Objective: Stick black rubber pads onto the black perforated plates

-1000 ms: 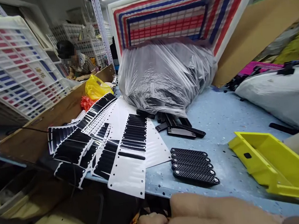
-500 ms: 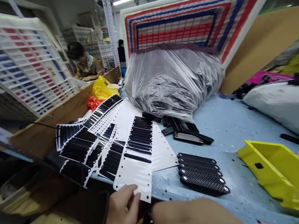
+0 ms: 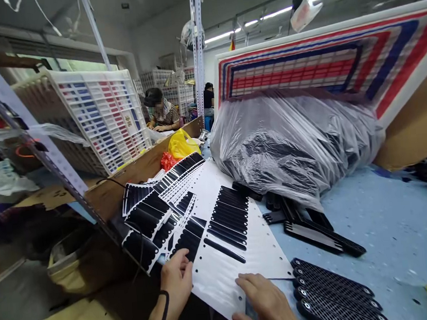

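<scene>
A white backing sheet (image 3: 216, 272) with a column of glossy black strip stickers (image 3: 229, 215) lies near the table's front edge. My left hand (image 3: 176, 277), a black band around its wrist, is at the sheet's left edge. Its fingers are loosely bent, with a gap between thumb and fingertips. Over the sheet's lower right edge is my right hand (image 3: 265, 300), fingers spread and thumb apart. More sheets of black stickers (image 3: 149, 215) lie fanned out to the left. To the right is a row of black pieces with a mesh pattern (image 3: 332, 288).
A clear plastic bag (image 3: 289, 150) of black pieces sits at the back, with loose black combs (image 3: 314, 236) before it. Behind it leans a striped crate (image 3: 289, 47). A yellow bag (image 3: 183, 143) and white crate (image 3: 101, 119) stand left. A person (image 3: 162, 110) sits beyond.
The view has swung right to left, so things sit further right. My left hand has moved from the sheet's bottom end to its left edge; my right hand has come onto its right edge.
</scene>
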The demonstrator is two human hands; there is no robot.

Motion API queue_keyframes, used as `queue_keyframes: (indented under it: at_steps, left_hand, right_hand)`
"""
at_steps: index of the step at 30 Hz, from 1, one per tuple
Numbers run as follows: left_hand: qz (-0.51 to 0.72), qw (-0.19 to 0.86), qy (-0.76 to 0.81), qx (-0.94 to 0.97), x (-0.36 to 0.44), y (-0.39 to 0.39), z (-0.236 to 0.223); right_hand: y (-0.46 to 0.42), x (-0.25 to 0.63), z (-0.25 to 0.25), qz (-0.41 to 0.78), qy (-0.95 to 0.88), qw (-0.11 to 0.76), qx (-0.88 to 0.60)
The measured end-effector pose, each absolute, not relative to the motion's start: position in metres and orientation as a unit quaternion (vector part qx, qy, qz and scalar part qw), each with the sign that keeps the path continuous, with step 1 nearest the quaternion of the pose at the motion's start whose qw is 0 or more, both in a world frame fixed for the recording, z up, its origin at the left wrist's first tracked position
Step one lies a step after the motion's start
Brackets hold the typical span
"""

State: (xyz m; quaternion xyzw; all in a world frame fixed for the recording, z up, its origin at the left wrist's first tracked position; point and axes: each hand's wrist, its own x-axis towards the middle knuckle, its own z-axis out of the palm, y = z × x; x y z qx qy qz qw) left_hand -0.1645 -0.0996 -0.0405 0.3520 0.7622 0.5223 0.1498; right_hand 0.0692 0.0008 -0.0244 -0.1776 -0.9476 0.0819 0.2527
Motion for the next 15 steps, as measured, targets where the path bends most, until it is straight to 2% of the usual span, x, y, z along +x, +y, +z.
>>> queue_keyframes:
  at_steps: [3, 5, 8, 10, 15]
  left_hand:
    - [0.558, 0.179, 0.747, 0.315, -0.148, -0.099, -0.042]
    - [0.604, 0.240, 0.707, 0.278, -0.141, -0.096, -0.044]
    - [0.675, 0.346, 0.627, 0.176, -0.139, -0.089, -0.041]
    - [0.701, 0.378, 0.595, 0.105, -0.141, -0.086, -0.032]
    - [0.660, 0.500, 0.544, 0.137, -0.143, -0.085, -0.007]
  right_hand:
    - [-0.003, 0.054, -0.062, 0.034, -0.964, 0.185, -0.186]
    - [-0.009, 0.047, -0.068, 0.008, -0.965, 0.178, -0.192]
    - [-0.015, 0.042, -0.060, 0.040, -0.957, 0.232, -0.167]
    - [-0.015, 0.045, -0.055, 0.094, -0.943, 0.288, -0.137]
    - [-0.019, 0.065, -0.065, 0.130, -0.919, 0.364, -0.085]
